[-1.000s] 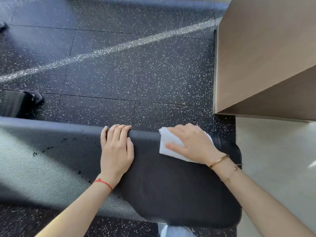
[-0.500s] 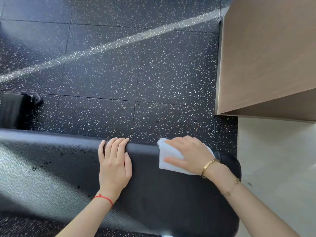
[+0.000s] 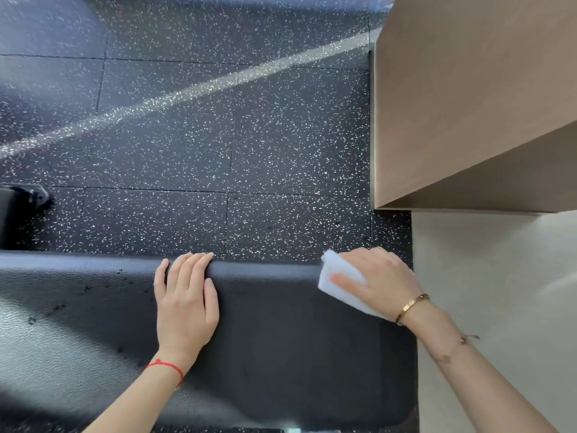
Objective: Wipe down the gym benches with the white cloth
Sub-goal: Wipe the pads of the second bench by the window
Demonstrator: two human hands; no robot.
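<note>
Our right hand (image 3: 379,278) presses flat on the white cloth (image 3: 338,284), fingers spread over it, at the far right corner of the black gym bench (image 3: 281,339). Our left hand (image 3: 185,303) holds nothing. It lies flat on the bench, well apart from the right one, with fingertips curled over the far edge. Small dark specks (image 3: 59,307) dot the bench on the left. Past the bench is a speckled black floor (image 3: 218,151). A brown box (image 3: 468,98) stands on the right.

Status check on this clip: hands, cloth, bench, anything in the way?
Left hand flat on bench pad, fingers over far edge. Right hand pressing white cloth near pad's right end. Dark specks on pad's left; nothing blocking.
</note>
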